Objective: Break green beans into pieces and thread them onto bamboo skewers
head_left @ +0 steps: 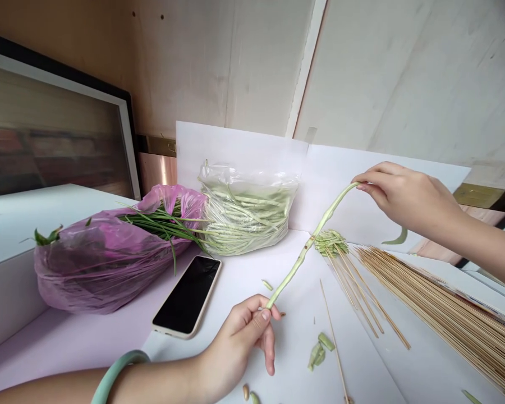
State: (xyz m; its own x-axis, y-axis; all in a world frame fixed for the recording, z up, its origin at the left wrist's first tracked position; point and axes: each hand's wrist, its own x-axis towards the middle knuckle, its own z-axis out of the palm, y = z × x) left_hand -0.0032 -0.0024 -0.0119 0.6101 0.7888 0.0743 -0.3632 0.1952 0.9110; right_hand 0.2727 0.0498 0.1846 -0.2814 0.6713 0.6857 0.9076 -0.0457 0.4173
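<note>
A long green bean with brown spots near its middle stretches diagonally between my two hands. My left hand pinches its lower end between thumb and fingers, above the white surface. The upper end is pinched in the fingertips of my right hand, higher and to the right. Behind the bean lie skewers with a cluster of bean pieces at their far ends. A single skewer and a few loose bean pieces rest right of my left hand.
At the back stand a clear bag of long beans and, left of it, a purple bag with green stalks. A phone lies before them. Many bare skewers are spread along the right. White boards rise behind.
</note>
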